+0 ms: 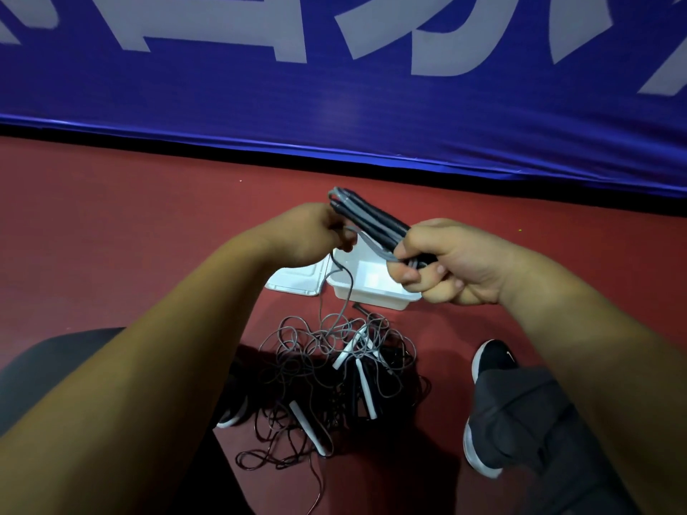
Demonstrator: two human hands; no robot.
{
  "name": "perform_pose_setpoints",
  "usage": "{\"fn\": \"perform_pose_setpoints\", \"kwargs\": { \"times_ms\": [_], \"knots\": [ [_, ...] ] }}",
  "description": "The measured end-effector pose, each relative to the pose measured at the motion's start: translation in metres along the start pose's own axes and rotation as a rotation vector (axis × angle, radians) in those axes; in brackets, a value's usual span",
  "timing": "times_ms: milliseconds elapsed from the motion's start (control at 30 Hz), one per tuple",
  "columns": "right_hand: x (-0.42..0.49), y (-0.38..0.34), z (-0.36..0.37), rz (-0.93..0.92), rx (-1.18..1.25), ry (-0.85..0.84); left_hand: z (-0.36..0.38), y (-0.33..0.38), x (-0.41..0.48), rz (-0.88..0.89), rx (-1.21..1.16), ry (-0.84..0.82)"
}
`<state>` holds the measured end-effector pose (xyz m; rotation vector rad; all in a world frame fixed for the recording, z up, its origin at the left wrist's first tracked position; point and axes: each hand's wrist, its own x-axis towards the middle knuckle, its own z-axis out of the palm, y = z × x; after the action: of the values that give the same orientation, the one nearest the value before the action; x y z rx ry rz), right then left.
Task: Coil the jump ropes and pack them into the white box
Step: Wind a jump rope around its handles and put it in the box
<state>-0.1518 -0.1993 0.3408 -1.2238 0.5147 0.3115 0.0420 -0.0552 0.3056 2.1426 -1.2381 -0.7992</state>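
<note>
Nearest of all, the left forearm (148, 347) and right forearm (576, 347) reached up from the near edge, a dark trouser leg (528, 421) and black shoe (492, 360) under the right one. The right hand (446, 265) was clenched round the lower end of a bundle of dark handles (368, 217), with a few grey loops caught under its fingers. The left hand (312, 232) was curled at the bundle's far end, pinching a grey cord (347, 288) that hung down past the white box (371, 288).

The box sat open on the red floor (111, 236) directly below the hands, its lid (293, 280) lying flat just to its left. Nothing could be seen packed in it. Near of it sprawled the tangle of ropes (334, 366) — grey and dark cords with white handles poking out.

The risk looked plain: that hanging cord ran straight into the heap. Wind it in fast and it could drag a knot of the other ropes up with it, or hook the box's rim and tip it. The right hand's hold mattered too — loosen it and the loops would likely spring free.
</note>
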Motion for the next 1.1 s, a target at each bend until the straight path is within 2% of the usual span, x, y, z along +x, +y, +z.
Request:
{"fn": "perform_pose_setpoints", "kwargs": {
  "times_ms": [67,167,267,400,633,833,1100],
  "knots": [
    [-0.004,0.001,0.001,0.049,-0.096,-0.090,-0.003,-0.004,0.000,0.035,-0.093,0.042],
    [-0.004,0.008,0.003,0.151,-0.198,-0.193,-0.007,-0.004,-0.003,0.074,-0.268,0.003],
    [-0.002,0.013,0.006,0.240,-0.262,-0.258,-0.005,0.004,-0.002,0.102,-0.278,0.004],
    [0.001,0.015,0.002,0.295,-0.242,-0.262,-0.006,0.013,-0.003,0.131,-0.305,0.006],
    [0.010,0.023,-0.001,0.289,-0.328,-0.131,-0.008,0.032,-0.010,0.177,-0.299,0.014],
    [0.021,0.028,-0.009,0.256,-0.310,0.015,-0.015,0.039,-0.020,0.229,-0.234,-0.039],
    [0.030,0.028,-0.017,0.195,-0.351,0.205,-0.023,0.053,-0.037,0.229,0.013,-0.148]
  ]
}}
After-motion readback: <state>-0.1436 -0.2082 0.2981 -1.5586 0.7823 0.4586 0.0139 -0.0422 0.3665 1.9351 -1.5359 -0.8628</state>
